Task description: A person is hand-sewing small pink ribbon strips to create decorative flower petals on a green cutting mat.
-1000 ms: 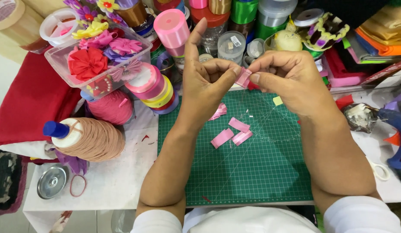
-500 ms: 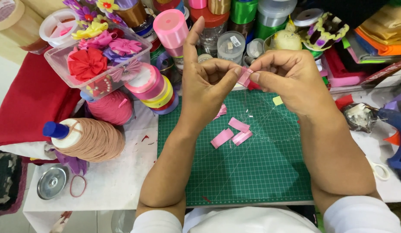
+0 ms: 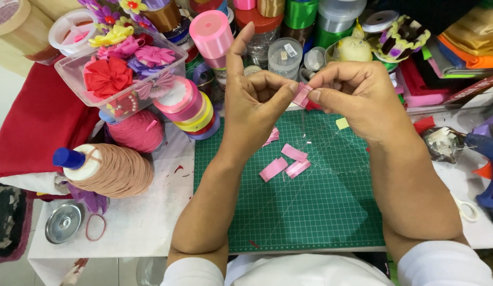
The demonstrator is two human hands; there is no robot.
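Both hands meet above the far edge of a green cutting mat (image 3: 310, 212). My left hand (image 3: 254, 108) and my right hand (image 3: 352, 95) pinch one small pink ribbon piece (image 3: 301, 95) between thumbs and fingertips; the left index finger points up. A thin thread or needle (image 3: 302, 124) hangs down from the piece. Below the hands, three cut pink ribbon pieces (image 3: 284, 162) lie on the mat, and another (image 3: 271, 135) sits partly hidden behind my left wrist.
Ribbon spools (image 3: 191, 106) and a clear box of fabric flowers (image 3: 122, 71) stand at the back left, with yarn cones (image 3: 111, 169) in front. A blue glue gun (image 3: 487, 159) lies at the right. Jars and fabric fill the back.
The hands stay nearly still; the fingers shift slightly on the pink ribbon piece.
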